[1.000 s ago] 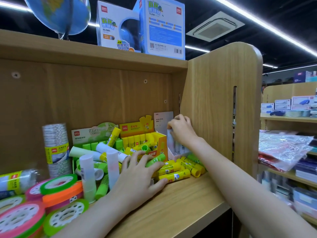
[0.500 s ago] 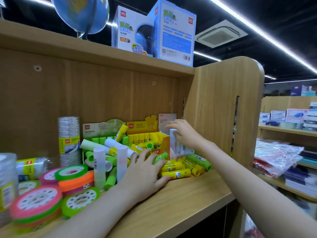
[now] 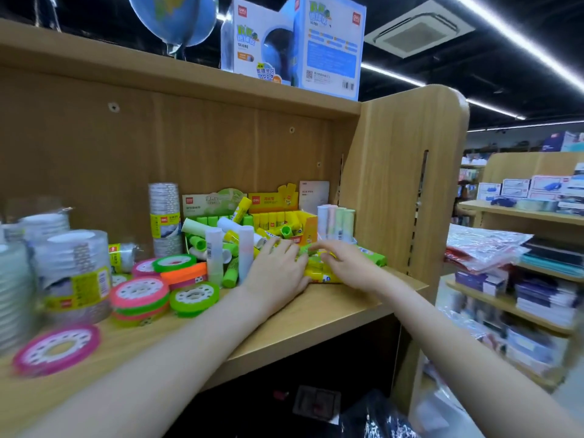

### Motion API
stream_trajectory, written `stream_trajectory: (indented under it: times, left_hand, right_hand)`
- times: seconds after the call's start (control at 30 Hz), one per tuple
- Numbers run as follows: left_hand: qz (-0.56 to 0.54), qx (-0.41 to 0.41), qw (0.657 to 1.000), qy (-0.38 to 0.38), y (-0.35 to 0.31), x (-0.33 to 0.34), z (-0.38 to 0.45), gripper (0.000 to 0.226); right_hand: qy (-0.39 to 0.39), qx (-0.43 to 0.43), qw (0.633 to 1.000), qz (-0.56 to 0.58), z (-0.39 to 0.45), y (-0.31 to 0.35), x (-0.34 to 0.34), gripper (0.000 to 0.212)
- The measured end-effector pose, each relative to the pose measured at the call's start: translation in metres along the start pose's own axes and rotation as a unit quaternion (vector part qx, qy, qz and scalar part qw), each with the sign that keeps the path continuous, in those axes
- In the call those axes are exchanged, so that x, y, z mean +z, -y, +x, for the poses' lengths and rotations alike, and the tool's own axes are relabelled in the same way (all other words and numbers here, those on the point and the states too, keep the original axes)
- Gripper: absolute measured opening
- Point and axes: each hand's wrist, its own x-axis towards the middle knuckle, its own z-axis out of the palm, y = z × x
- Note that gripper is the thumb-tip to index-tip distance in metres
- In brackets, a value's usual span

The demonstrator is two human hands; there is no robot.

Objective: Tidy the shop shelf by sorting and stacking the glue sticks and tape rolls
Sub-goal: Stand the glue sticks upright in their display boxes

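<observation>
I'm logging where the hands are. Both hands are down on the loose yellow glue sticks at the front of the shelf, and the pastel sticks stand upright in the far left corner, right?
Not quite. The head view shows the pastel sticks upright in the far right corner, against the side panel. The left hand and right hand are indeed down on the loose yellow glue sticks.

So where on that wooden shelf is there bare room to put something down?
Bare wood shows along the wooden shelf's front edge, ahead of the left hand and right hand, toward the upright side panel. Further back it is crowded: loose yellow and green glue sticks, neon tape rolls, clear tape stacks.
</observation>
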Motion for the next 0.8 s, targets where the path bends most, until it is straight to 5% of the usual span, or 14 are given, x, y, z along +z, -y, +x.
stream_trajectory:
  times: [0.27,0.43,0.53,0.8]
  left_hand:
    - [-0.054,-0.058,0.986,-0.144,0.022,-0.033,-0.043,0.039]
    - [-0.096,-0.223,0.969,-0.043,0.051,-0.055,-0.044,0.056]
    - [-0.087,-0.233,0.968,0.016,0.053,-0.056,-0.031,0.05]
    - [-0.227,-0.245,0.942,-0.033,0.053,-0.053,-0.023,0.027]
  right_hand:
    - [0.017,-0.032,0.997,-0.074,-0.022,0.008,0.009,0.049]
    - [-0.019,-0.047,0.997,-0.052,-0.023,0.015,0.016,0.059]
    - [-0.078,-0.082,0.993,-0.039,-0.024,0.017,0.021,0.044]
    - [-0.02,-0.087,0.982,-0.164,-0.009,0.028,0.029,0.031]
